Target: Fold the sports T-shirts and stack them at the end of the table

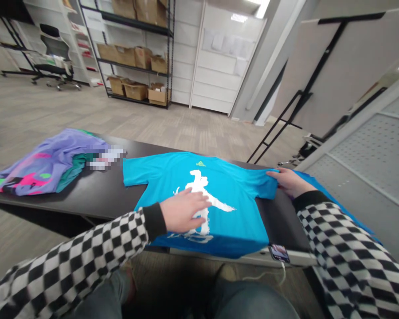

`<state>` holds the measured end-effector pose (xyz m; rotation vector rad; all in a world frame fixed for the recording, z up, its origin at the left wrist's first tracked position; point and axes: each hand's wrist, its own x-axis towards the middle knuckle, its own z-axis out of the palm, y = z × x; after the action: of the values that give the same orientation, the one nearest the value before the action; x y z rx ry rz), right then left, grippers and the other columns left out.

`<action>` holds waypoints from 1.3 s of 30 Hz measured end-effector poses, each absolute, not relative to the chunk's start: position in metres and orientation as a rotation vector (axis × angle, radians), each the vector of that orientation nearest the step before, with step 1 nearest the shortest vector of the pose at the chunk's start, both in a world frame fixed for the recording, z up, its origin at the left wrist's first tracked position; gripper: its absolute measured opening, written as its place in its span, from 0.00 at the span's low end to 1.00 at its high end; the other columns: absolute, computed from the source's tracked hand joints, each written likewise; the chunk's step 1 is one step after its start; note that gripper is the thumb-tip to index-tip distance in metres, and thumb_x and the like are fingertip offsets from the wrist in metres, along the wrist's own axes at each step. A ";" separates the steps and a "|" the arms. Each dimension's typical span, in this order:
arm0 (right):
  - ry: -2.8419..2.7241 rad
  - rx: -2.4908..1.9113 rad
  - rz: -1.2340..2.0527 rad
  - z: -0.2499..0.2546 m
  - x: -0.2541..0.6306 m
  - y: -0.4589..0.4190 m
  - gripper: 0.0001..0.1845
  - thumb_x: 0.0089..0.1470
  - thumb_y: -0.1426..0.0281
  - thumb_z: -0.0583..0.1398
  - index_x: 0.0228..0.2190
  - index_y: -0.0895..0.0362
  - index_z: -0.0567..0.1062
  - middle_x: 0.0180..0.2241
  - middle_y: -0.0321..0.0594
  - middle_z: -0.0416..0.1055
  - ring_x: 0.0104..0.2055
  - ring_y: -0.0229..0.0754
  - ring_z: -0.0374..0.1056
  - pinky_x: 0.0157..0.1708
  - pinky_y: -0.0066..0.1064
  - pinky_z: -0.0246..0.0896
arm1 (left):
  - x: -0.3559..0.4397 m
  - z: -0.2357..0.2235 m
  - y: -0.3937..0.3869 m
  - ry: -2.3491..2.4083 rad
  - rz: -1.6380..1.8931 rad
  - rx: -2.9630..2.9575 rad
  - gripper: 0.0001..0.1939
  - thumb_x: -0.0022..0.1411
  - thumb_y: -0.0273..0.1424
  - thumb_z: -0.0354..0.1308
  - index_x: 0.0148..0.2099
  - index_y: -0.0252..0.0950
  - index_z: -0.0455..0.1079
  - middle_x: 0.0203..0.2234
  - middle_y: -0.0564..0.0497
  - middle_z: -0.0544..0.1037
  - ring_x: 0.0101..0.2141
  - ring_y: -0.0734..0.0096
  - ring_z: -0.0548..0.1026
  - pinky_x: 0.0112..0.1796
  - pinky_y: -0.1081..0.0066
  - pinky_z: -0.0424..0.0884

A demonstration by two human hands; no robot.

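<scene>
A bright blue T-shirt [239, 226] with a large white print lies spread on the dark table [103, 195], its hem hanging over the near edge. My left hand [186, 210] rests flat over the print, fingers spread. At the shirt's right sleeve, my right hand [291, 181] pinches the cuff between thumb and fingers. Left of the shirt sits a heap of clothes, with a lilac garment [49, 155] bearing pink and black patches on top of a green one [71, 173]. Beside the heap is a small pale item [108, 158], partly blurred.
A phone [279, 253] with a white cable sits at the table's near edge. More blue cloth [339, 199] lies beyond my right arm, by a perforated grey panel [379, 146]. Behind stand a shelf with cardboard boxes [134, 91], an office chair [55, 53] and a board on a black stand [319, 71].
</scene>
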<state>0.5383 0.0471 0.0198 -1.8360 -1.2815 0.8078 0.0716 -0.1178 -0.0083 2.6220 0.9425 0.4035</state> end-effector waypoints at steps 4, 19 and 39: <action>-1.320 -1.733 0.977 0.060 0.483 0.056 0.10 0.59 0.71 0.74 0.40 0.56 0.80 0.28 0.40 0.81 0.25 0.44 0.77 0.24 0.31 0.75 | 0.056 -0.014 -0.200 0.698 0.721 2.464 0.17 0.77 0.32 0.61 0.64 0.44 0.80 0.61 0.46 0.85 0.63 0.56 0.82 0.68 0.54 0.72; -1.908 -1.670 1.053 0.026 0.176 0.069 0.12 0.58 0.66 0.74 0.38 0.58 0.79 0.14 0.28 0.62 0.16 0.38 0.61 0.16 0.28 0.53 | 0.053 -0.066 -0.229 1.012 1.139 2.341 0.15 0.70 0.24 0.60 0.53 0.40 0.82 0.46 0.48 0.89 0.50 0.57 0.84 0.51 0.56 0.73; -2.342 -1.412 0.465 -0.018 0.182 0.048 0.24 0.76 0.59 0.57 0.65 0.55 0.78 0.65 0.53 0.79 0.68 0.57 0.74 0.69 0.49 0.69 | 0.054 -0.068 -0.223 1.008 1.027 2.356 0.13 0.71 0.26 0.60 0.52 0.41 0.82 0.45 0.47 0.88 0.49 0.58 0.82 0.51 0.56 0.70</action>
<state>0.1818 0.0482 -0.0177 -1.4115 -2.3423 0.4651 0.0538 -0.2233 -0.0682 2.3558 1.0080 1.0270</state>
